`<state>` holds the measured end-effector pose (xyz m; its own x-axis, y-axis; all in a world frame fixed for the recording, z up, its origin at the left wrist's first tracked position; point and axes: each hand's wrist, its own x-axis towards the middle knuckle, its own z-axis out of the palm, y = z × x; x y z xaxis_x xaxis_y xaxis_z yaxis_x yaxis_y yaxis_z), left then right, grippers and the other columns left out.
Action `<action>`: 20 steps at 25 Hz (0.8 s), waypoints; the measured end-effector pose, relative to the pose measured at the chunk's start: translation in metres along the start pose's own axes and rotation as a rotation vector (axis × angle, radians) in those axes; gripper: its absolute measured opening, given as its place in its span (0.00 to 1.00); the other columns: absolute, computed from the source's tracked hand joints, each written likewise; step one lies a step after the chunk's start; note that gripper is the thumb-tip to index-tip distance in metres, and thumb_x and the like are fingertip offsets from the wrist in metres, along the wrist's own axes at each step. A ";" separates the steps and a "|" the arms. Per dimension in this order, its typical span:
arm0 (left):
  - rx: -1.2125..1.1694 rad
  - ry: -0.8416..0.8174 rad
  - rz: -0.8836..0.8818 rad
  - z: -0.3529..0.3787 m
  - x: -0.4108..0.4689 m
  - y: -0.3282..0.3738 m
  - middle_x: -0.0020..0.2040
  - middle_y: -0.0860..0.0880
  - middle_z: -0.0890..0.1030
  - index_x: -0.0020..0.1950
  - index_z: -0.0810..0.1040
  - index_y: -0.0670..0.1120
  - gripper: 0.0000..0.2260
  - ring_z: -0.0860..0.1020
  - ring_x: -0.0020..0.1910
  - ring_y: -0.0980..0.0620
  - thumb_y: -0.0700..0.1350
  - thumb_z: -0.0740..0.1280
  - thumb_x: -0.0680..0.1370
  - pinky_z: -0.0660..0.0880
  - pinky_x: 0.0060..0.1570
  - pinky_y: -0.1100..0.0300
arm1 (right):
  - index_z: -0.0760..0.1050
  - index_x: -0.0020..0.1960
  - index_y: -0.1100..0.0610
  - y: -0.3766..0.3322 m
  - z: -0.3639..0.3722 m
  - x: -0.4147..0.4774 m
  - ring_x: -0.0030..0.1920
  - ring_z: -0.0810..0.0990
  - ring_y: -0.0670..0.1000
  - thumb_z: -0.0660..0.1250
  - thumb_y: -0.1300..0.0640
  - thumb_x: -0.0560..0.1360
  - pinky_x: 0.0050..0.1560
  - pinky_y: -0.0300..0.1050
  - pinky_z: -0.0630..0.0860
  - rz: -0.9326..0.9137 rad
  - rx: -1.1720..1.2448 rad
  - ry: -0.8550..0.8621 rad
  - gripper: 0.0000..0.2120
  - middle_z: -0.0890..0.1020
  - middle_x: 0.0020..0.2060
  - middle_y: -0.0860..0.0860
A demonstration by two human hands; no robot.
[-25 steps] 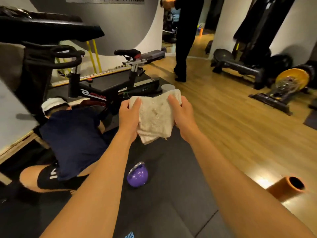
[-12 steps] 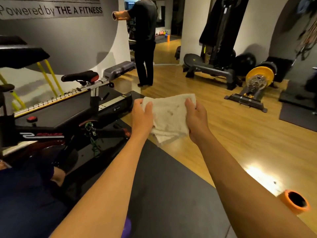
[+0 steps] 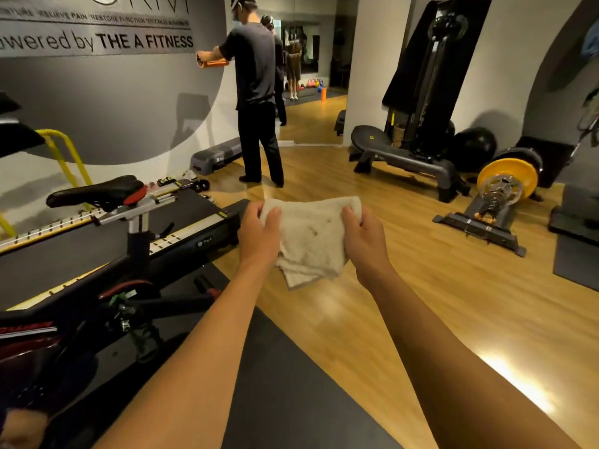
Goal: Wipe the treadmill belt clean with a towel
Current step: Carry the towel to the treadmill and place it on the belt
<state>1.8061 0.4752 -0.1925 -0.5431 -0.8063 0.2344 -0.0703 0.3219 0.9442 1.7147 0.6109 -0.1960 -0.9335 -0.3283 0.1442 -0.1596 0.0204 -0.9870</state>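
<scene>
one view only, folks: a wide-angle camera riding on the person's head, facing forward and tipped down across the wooden floor (image 3: 405, 303). both forearms run in from the bottom edge, so the left hand (image 3: 259, 234) and right hand (image 3: 364, 238) sit close to the lens, dead centre, each holding an end of the towel (image 3: 311, 241). the treadmill (image 3: 74, 251) lies low on the left, just beyond the exercise bike (image 3: 97, 191), which crowds the near left corner. a standing person (image 3: 256, 92) is well back, up top by the grey wall (image 3: 113, 102). straight lines bow toward the edges.
</scene>
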 end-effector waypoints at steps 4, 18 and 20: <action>-0.031 -0.013 0.025 0.066 0.102 -0.014 0.56 0.47 0.76 0.61 0.73 0.46 0.13 0.75 0.54 0.48 0.49 0.61 0.79 0.73 0.53 0.50 | 0.73 0.56 0.51 0.012 0.017 0.113 0.50 0.78 0.49 0.57 0.46 0.80 0.53 0.57 0.78 0.001 -0.055 0.047 0.13 0.79 0.49 0.48; 0.006 0.079 -0.006 0.249 0.422 -0.042 0.39 0.51 0.73 0.49 0.75 0.43 0.09 0.70 0.36 0.54 0.48 0.60 0.79 0.65 0.31 0.59 | 0.73 0.50 0.49 0.055 0.081 0.486 0.49 0.79 0.51 0.57 0.46 0.80 0.52 0.59 0.79 -0.044 -0.119 -0.011 0.09 0.79 0.47 0.50; 0.013 0.092 0.002 0.268 0.466 -0.042 0.39 0.51 0.73 0.49 0.74 0.43 0.09 0.70 0.34 0.56 0.48 0.60 0.80 0.63 0.30 0.60 | 0.73 0.51 0.49 0.056 0.094 0.538 0.48 0.80 0.51 0.57 0.46 0.79 0.52 0.59 0.78 -0.069 -0.120 -0.050 0.09 0.80 0.47 0.49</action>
<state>1.3321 0.2186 -0.1853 -0.4641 -0.8478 0.2567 -0.0805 0.3290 0.9409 1.2333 0.3463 -0.1807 -0.9025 -0.3791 0.2045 -0.2626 0.1079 -0.9588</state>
